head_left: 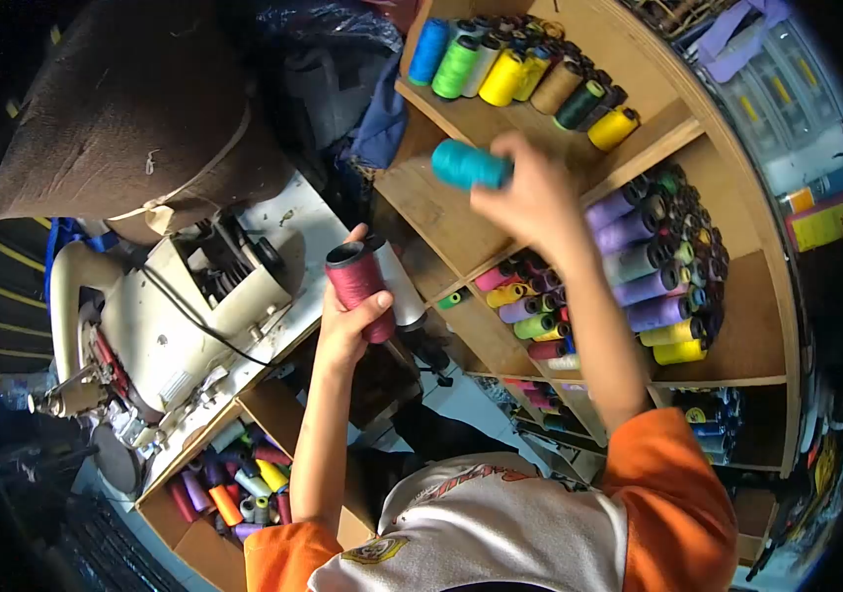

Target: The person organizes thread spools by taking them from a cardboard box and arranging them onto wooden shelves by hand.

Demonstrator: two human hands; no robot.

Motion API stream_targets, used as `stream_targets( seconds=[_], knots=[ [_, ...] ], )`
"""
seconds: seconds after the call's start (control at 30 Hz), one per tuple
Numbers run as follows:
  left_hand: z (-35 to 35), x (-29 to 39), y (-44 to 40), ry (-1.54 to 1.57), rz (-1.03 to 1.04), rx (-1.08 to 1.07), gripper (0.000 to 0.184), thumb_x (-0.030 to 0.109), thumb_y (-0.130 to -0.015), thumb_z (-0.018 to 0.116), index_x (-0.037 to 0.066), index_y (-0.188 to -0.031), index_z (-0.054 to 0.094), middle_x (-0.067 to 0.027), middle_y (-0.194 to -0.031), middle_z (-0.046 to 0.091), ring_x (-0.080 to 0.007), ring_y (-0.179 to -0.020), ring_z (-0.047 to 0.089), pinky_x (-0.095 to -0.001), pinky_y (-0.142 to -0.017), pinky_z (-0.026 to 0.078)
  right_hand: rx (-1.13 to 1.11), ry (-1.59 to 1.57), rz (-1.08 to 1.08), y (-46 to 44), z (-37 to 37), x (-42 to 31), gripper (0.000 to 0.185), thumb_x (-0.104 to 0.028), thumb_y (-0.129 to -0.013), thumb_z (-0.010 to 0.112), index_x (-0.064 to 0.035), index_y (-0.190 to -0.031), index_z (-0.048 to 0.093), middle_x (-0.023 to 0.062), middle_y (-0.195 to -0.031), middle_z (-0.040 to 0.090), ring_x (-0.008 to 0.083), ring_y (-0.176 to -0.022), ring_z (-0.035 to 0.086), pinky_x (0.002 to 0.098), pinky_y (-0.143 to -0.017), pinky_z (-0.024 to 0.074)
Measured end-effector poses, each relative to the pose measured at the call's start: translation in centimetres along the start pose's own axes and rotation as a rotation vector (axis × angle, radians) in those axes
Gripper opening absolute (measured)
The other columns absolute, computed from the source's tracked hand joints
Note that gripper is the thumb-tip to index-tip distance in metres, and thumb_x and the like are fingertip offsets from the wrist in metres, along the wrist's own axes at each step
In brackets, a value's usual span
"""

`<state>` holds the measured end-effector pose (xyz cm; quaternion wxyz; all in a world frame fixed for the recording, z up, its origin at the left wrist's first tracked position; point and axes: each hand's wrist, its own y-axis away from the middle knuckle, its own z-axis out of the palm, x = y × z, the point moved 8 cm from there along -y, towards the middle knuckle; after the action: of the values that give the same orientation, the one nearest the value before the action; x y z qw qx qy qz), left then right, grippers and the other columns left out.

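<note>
My left hand (344,331) is wrapped round a maroon thread spool (356,288), its dark hollow end tilted up. Right beside it is a white thread spool (398,281); whether my hidden fingers grip that one too, I cannot tell. A teal thread spool (463,165) is in my right hand (538,202), which is slightly blurred. This hand is over the wooden shelf (441,202), in front of a compartment. Just above it, blue, green, yellow, brown and dark spools stand close together in the upper compartment.
Purple spools (653,314) and many others are stacked in the compartment at right. Left of me is a cream sewing machine (170,331) on a white table. Below it, a cardboard box (190,553) holds mixed spools. A brown covered bulk (135,118) fills the upper left.
</note>
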<state>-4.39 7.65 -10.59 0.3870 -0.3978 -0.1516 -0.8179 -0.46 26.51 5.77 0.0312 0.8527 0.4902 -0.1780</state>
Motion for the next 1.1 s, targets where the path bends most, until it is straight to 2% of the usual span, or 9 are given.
stream_targets(
  seconds=[0.03, 0.1, 0.2, 0.37, 0.43, 0.7, 0.77, 1.03, 1.1],
  knots=[
    [0.0, -0.3, 0.1, 0.031, -0.008, 0.006, 0.097, 0.024, -0.066, 0.077, 0.007, -0.145, 0.024, -0.0170, -0.119, 0.054, -0.0290, -0.105, 0.058, -0.0431, -0.091, 0.048, 0.123, 0.159, -0.141, -2.5, -1.6, -0.6, 0.049, -0.032, -0.067, 0.072, -0.0027, -0.104, 0.060, 0.0202, -0.090, 0.066, 0.0344, -0.084, 0.066, 0.0412, -0.073, 0.0521],
    [-0.7, -1.3, 0.8, 0.074, -0.022, 0.025, 0.096, 0.024, -0.066, 0.077, 0.008, -0.145, 0.025, -0.0174, -0.121, 0.053, -0.0289, -0.106, 0.058, -0.0432, -0.091, 0.048, -0.076, 0.302, -0.096, -8.7, -2.5, 0.8, 0.043, -0.031, -0.063, 0.073, -0.0008, -0.091, 0.064, 0.0182, -0.088, 0.067, 0.0313, -0.077, 0.067, 0.0403, -0.069, 0.0528],
    [-1.8, -2.8, 3.6, 0.134, -0.067, 0.050, 0.096, 0.024, -0.066, 0.078, 0.009, -0.145, 0.026, -0.0173, -0.123, 0.052, -0.0287, -0.106, 0.057, -0.0429, -0.091, 0.048, -0.213, 0.502, 0.168, -13.4, -5.5, 2.9, 0.046, -0.022, -0.063, 0.076, -0.0011, -0.102, 0.063, 0.0182, -0.098, 0.065, 0.0265, -0.078, 0.065, 0.0400, -0.067, 0.0538],
    [-5.2, -4.0, 9.9, 0.209, -0.165, 0.143, 0.096, 0.022, -0.064, 0.080, 0.007, -0.144, 0.029, -0.0117, -0.127, 0.050, -0.0229, -0.113, 0.051, -0.0384, -0.097, 0.042, -0.437, 0.761, 0.795, -21.1, -8.0, 18.2, 0.069, -0.031, -0.071, 0.080, 0.0035, -0.123, 0.053, 0.0202, -0.124, 0.056, 0.0313, -0.101, 0.059, 0.0460, -0.090, 0.0467],
    [-7.1, -3.2, 12.0, 0.145, -0.147, 0.215, 0.097, 0.023, -0.064, 0.079, 0.006, -0.144, 0.028, -0.0118, -0.120, 0.053, -0.0233, -0.105, 0.056, -0.0379, -0.094, 0.044, -0.583, 0.803, 0.783, -20.0, -7.3, 20.3, 0.072, -0.031, -0.073, 0.079, 0.0062, -0.126, 0.049, 0.0184, -0.130, 0.053, 0.0323, -0.112, 0.054, 0.0466, -0.098, 0.0402],
    [-12.9, -1.5, 16.8, 0.249, -0.021, 0.433, 0.095, 0.019, -0.066, 0.078, 0.007, -0.144, 0.025, -0.0153, -0.122, 0.051, -0.0297, -0.107, 0.056, -0.0426, -0.092, 0.047, 0.239, 0.372, 0.887, -22.9, -8.0, 30.6, 0.026, -0.014, -0.080, 0.069, -0.0033, -0.104, 0.068, 0.0135, -0.106, 0.067, 0.0216, -0.097, 0.064, 0.0377, -0.087, 0.0486],
    [-13.2, -1.8, 17.0, 0.259, -0.007, 0.466, 0.094, 0.018, -0.066, 0.077, 0.007, -0.144, 0.025, -0.0155, -0.122, 0.051, -0.0300, -0.107, 0.057, -0.0430, -0.091, 0.048, 0.188, 0.359, 0.928, -22.1, -7.7, 30.3, 0.020, -0.012, -0.083, 0.064, -0.0038, -0.100, 0.070, 0.0093, -0.093, 0.071, 0.0195, -0.088, 0.067, 0.0357, -0.084, 0.0502],
    [-11.5, -3.1, 15.2, 0.266, -0.024, 0.405, 0.095, 0.018, -0.067, 0.078, 0.007, -0.144, 0.025, -0.0151, -0.122, 0.051, -0.0292, -0.107, 0.057, -0.0432, -0.092, 0.047, 0.344, 0.551, 0.766, -18.6, -8.3, 19.7, 0.028, -0.016, -0.081, 0.061, -0.0043, -0.105, 0.068, 0.0142, -0.117, 0.063, 0.0262, -0.107, 0.062, 0.0372, -0.090, 0.0487],
    [-10.1, -2.6, 13.8, 0.249, -0.051, 0.364, 0.094, 0.017, -0.067, 0.078, 0.007, -0.144, 0.025, -0.0151, -0.122, 0.051, -0.0288, -0.107, 0.057, -0.0431, -0.092, 0.047, 0.455, 0.400, 0.408, -15.7, -7.3, 10.8, 0.029, -0.022, -0.081, 0.060, -0.0004, -0.098, 0.068, 0.0236, -0.107, 0.064, 0.0360, -0.101, 0.062, 0.0422, -0.085, 0.0507]
  ],
)
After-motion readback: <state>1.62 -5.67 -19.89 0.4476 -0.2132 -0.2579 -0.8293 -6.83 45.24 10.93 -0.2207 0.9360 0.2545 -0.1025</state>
